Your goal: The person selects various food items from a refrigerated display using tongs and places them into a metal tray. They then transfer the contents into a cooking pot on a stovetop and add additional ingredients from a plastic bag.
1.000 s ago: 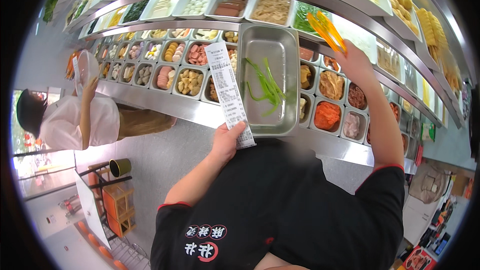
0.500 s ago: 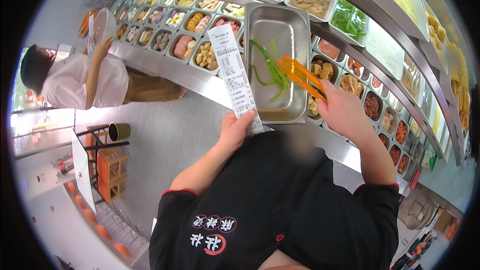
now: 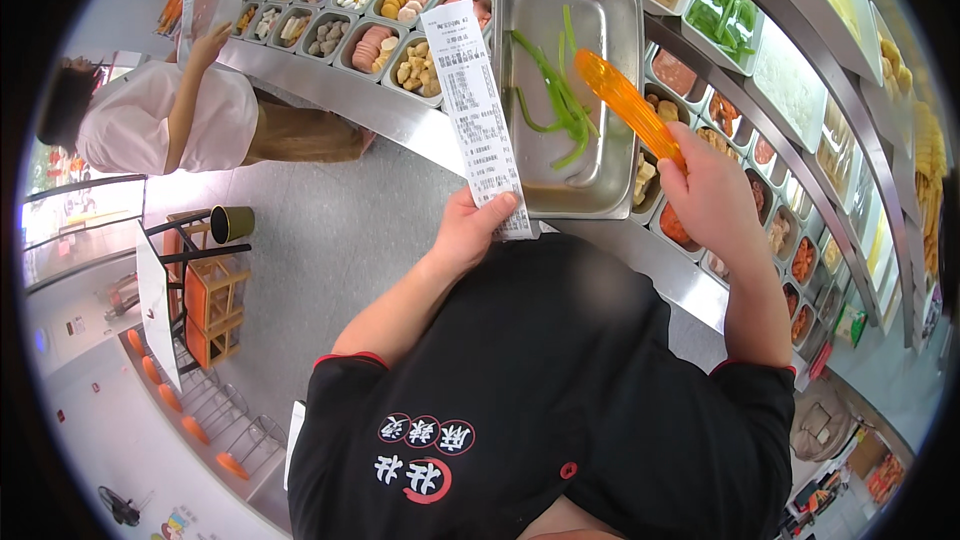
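Note:
My left hand (image 3: pixel 478 224) pinches the lower end of a long printed paper receipt (image 3: pixel 474 115), thumb on top, beside the near left corner of a rectangular metal pan (image 3: pixel 608 2). Whether its hidden fingers also grip the pan, I cannot tell. A few bright green vegetable strips (image 3: pixel 566 118) lie in the pan's middle. My right hand (image 3: pixel 708 198) is closed around orange plastic tongs (image 3: pixel 628 105). Their tips are over the pan's right side, close to the strips but apart from them, with nothing visible in them.
Food tubs fill the counter, among them fish balls, sliced sausage (image 3: pixel 375 48) and tofu chunks (image 3: pixel 418 70). Above them runs a metal shelf with trays, one of cut greens (image 3: pixel 722 18). At left stands another person (image 3: pixel 170 110) holding a clear bowl (image 3: pixel 212 15). Behind are chairs (image 3: pixel 210 305).
The tongs have come away from the green strips, rising a little to the right, and look closed now. The pan and receipt have shifted slightly up in view.

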The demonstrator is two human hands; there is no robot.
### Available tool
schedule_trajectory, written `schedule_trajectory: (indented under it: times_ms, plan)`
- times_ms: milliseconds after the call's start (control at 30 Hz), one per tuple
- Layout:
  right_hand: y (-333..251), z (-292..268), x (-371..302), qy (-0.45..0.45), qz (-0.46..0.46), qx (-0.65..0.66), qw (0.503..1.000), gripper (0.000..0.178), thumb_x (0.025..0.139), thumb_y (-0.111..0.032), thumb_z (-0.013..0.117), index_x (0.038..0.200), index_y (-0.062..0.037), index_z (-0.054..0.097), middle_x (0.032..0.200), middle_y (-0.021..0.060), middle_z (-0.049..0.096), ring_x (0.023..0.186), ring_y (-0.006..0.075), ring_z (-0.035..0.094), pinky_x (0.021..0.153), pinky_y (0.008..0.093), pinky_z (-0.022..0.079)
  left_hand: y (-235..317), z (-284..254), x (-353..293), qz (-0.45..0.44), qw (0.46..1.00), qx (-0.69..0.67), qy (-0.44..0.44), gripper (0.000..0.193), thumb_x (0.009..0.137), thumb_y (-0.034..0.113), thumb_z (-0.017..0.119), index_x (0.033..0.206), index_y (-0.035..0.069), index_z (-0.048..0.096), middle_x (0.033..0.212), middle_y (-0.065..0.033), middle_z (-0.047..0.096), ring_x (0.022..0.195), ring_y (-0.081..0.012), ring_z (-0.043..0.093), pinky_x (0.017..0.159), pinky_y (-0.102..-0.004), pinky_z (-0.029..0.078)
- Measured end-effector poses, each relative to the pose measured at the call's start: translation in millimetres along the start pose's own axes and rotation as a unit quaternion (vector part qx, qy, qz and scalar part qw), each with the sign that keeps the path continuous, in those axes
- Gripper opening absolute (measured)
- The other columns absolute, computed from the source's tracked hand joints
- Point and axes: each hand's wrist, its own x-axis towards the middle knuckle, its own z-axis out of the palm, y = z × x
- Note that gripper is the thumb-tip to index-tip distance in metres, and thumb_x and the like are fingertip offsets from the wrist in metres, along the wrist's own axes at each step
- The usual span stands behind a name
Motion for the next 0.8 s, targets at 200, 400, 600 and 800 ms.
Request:
schedule_trajectory:
  times_ms: [200, 400, 600, 800]
  plan:
    - [1.2, 4.0, -5.7, 0.032, -0.018, 0.022, 0.999, 0.031, 0.092, -0.016, 0.057, 0.119, -0.0014, 0.057, 0.085, 0.0214, 0.065, 0.079, 0.0397, 0.065, 0.071, 0.0474, 0.050, 4.5, 0.8, -5.2, -0.010, 0.997, -0.083, -0.006, 0.033, 0.099, 0.018, 0.061, 0.127, 0.002, 0.059, 0.125, -0.0103, 0.065, 0.113, -0.0246, 0.064, 0.100, -0.0441, 0.051]
    - [0.0, 1.5, -7.5, 0.032, -0.001, 0.059, 0.998, 0.037, 0.091, -0.016, 0.058, 0.124, 0.0000, 0.058, 0.087, 0.0213, 0.067, 0.079, 0.0374, 0.066, 0.072, 0.0439, 0.051, 12.5, 8.0, -5.6, -0.024, 0.994, -0.110, -0.005, 0.030, 0.101, 0.015, 0.057, 0.126, -0.002, 0.059, 0.124, -0.0117, 0.066, 0.112, -0.0233, 0.064, 0.099, -0.0415, 0.051]
    - [-0.9, -5.0, -2.9, 0.026, 0.034, 0.114, 0.993, 0.039, 0.091, -0.016, 0.059, 0.127, 0.0002, 0.058, 0.086, 0.0199, 0.067, 0.075, 0.0315, 0.067, 0.070, 0.0382, 0.051, 12.7, 0.6, -5.1, -0.018, 0.997, -0.069, 0.014, 0.031, 0.101, 0.014, 0.056, 0.128, -0.001, 0.057, 0.124, -0.0137, 0.065, 0.112, -0.0274, 0.064, 0.098, -0.0464, 0.053]
    - [-6.2, -2.7, 5.9, -0.084, 0.017, 0.164, 0.983, 0.043, 0.091, -0.018, 0.060, 0.129, 0.0026, 0.057, 0.078, 0.0087, 0.060, 0.064, 0.0129, 0.054, 0.061, 0.0283, 0.044, 7.2, -11.6, -4.4, 0.002, 0.997, -0.073, 0.012, 0.027, 0.098, 0.011, 0.062, 0.122, -0.002, 0.062, 0.119, -0.0098, 0.068, 0.108, -0.0202, 0.065, 0.096, -0.0378, 0.051]
